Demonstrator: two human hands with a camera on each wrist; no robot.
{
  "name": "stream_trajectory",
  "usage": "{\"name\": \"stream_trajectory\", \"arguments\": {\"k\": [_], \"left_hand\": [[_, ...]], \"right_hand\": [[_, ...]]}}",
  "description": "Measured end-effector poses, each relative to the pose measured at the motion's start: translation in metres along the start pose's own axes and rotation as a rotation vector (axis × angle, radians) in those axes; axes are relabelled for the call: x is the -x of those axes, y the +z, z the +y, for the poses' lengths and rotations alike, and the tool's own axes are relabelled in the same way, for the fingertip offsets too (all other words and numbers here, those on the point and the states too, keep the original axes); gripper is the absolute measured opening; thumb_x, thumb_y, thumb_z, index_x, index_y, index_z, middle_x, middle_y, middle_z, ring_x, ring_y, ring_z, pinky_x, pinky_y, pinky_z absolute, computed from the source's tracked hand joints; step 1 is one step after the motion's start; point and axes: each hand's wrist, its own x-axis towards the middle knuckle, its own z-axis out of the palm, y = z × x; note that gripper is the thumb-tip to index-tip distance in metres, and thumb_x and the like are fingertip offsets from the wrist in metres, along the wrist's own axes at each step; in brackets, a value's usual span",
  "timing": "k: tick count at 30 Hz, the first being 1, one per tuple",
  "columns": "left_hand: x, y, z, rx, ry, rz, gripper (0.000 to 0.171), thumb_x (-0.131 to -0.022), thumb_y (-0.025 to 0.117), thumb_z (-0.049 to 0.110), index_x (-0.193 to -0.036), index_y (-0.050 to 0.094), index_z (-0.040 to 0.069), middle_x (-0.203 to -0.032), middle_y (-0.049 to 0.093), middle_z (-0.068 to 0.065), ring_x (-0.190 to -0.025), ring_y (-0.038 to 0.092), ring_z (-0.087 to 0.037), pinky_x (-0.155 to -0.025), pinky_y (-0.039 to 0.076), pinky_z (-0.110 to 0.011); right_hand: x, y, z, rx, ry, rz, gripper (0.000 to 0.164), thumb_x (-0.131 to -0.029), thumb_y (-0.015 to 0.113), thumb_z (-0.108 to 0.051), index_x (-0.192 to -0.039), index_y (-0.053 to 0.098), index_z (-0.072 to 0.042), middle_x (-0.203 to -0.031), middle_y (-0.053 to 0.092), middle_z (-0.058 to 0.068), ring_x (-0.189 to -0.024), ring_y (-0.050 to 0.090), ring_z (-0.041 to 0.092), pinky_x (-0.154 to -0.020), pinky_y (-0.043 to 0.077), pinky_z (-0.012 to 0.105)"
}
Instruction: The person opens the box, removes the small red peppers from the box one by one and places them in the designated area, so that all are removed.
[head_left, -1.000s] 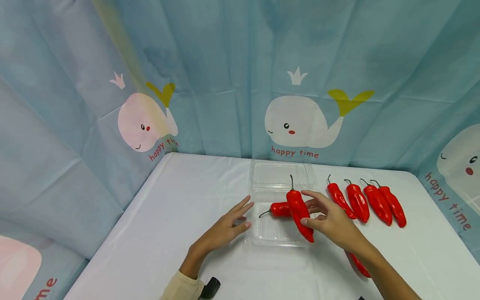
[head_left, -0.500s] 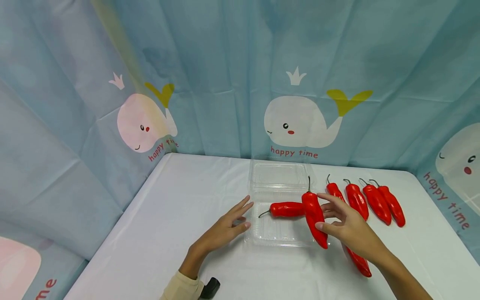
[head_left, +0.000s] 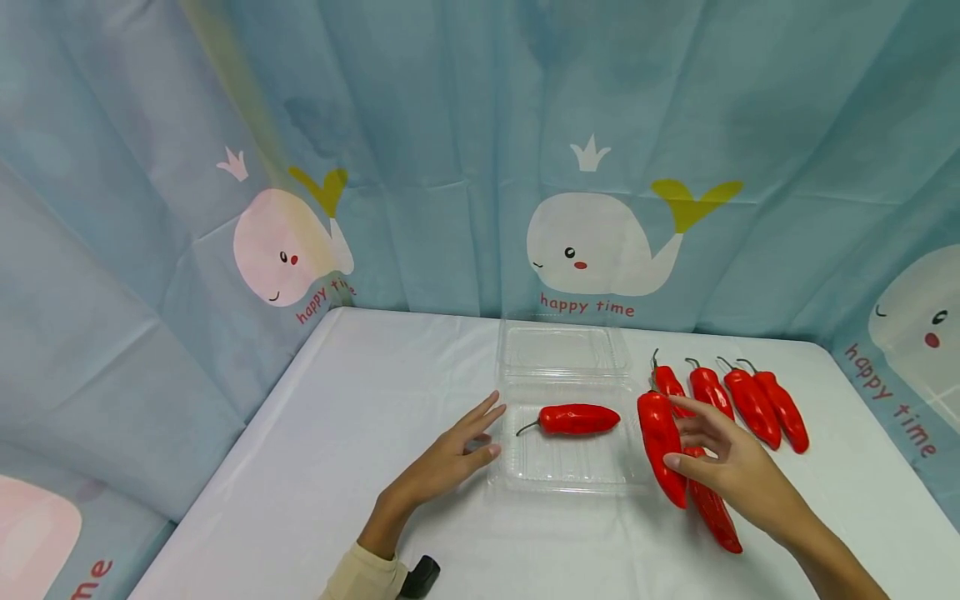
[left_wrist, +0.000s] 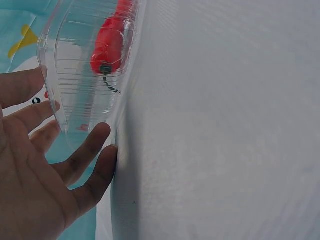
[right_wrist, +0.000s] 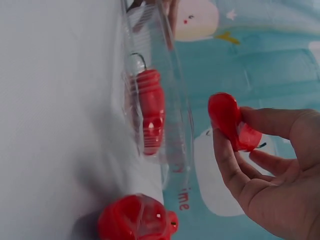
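Observation:
My right hand (head_left: pixel 723 467) pinches a red chili pepper (head_left: pixel 660 442) between thumb and fingers, just right of a clear plastic clamshell box (head_left: pixel 555 462). In the right wrist view that held pepper (right_wrist: pixel 225 117) is seen end-on, raised off the table. Another red pepper (head_left: pixel 579 419) lies crosswise in the box's tray, its stem to the left. The box's lid (head_left: pixel 562 350) is folded back toward the curtain. At the tray's left edge my left hand (head_left: pixel 450 458) stays with fingers spread; in the left wrist view its fingertips (left_wrist: pixel 102 131) are right at the plastic rim.
Several red peppers (head_left: pixel 753 408) lie in a row at the right of the white table (head_left: pixel 375 375). One more pepper (head_left: pixel 716 517) lies closer, partly behind the right hand. A black object (head_left: pixel 422 577) is by the left sleeve. A whale-print curtain (head_left: pixel 435 233) closes off the back.
My right hand has carried the pepper rightward from over the tray to beyond its right edge, uncovering the pepper in the box. The left hand has hardly moved.

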Motion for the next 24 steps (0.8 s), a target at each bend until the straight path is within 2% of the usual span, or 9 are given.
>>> {"name": "stream_trajectory", "arguments": {"k": [6, 11, 16, 20, 24], "left_hand": [[0.0, 0.0, -0.001, -0.001, 0.001, 0.001, 0.062, -0.111, 0.057, 0.025, -0.168, 0.033, 0.016, -0.179, 0.013, 0.001, -0.138, 0.058, -0.034, -0.113, 0.047, -0.059], [0.0, 0.0, -0.001, -0.008, -0.006, 0.001, 0.063, -0.111, 0.057, 0.026, -0.168, 0.033, 0.016, -0.179, 0.012, 0.001, -0.139, 0.058, -0.034, -0.113, 0.047, -0.058], [0.0, 0.0, -0.002, -0.01, -0.014, 0.002, 0.063, -0.111, 0.057, 0.027, -0.168, 0.032, 0.017, -0.179, 0.012, 0.004, -0.139, 0.057, -0.033, -0.114, 0.047, -0.057], [0.0, 0.0, -0.001, -0.005, -0.011, -0.001, 0.063, -0.111, 0.057, 0.027, -0.168, 0.032, 0.017, -0.179, 0.012, 0.004, -0.139, 0.057, -0.033, -0.114, 0.047, -0.057], [0.0, 0.0, -0.002, -0.002, -0.007, -0.003, 0.062, -0.111, 0.056, 0.026, -0.168, 0.033, 0.018, -0.179, 0.012, 0.003, -0.14, 0.057, -0.033, -0.114, 0.046, -0.058]], "right_hand": [[0.005, -0.007, 0.009, 0.01, 0.028, 0.02, 0.08, -0.097, 0.08, -0.032, -0.164, 0.038, -0.019, -0.14, 0.056, 0.017, -0.109, 0.061, 0.001, -0.08, 0.063, 0.027], [0.009, -0.013, 0.022, 0.027, 0.097, 0.037, 0.082, -0.097, 0.08, -0.03, -0.164, 0.036, -0.012, -0.14, 0.057, 0.022, -0.108, 0.063, 0.007, -0.078, 0.065, 0.035], [0.014, -0.022, 0.033, 0.054, 0.145, 0.044, 0.084, -0.098, 0.079, -0.03, -0.164, 0.033, -0.007, -0.141, 0.056, 0.026, -0.106, 0.064, 0.006, -0.078, 0.066, 0.039], [0.017, -0.028, 0.041, 0.07, 0.196, 0.045, 0.087, -0.098, 0.077, -0.034, -0.166, 0.029, -0.007, -0.142, 0.055, 0.028, -0.106, 0.064, 0.006, -0.079, 0.066, 0.04], [0.02, -0.032, 0.047, 0.069, 0.244, 0.052, 0.091, -0.098, 0.077, -0.038, -0.167, 0.026, -0.006, -0.144, 0.054, 0.029, -0.103, 0.063, 0.001, -0.08, 0.066, 0.042]]}}
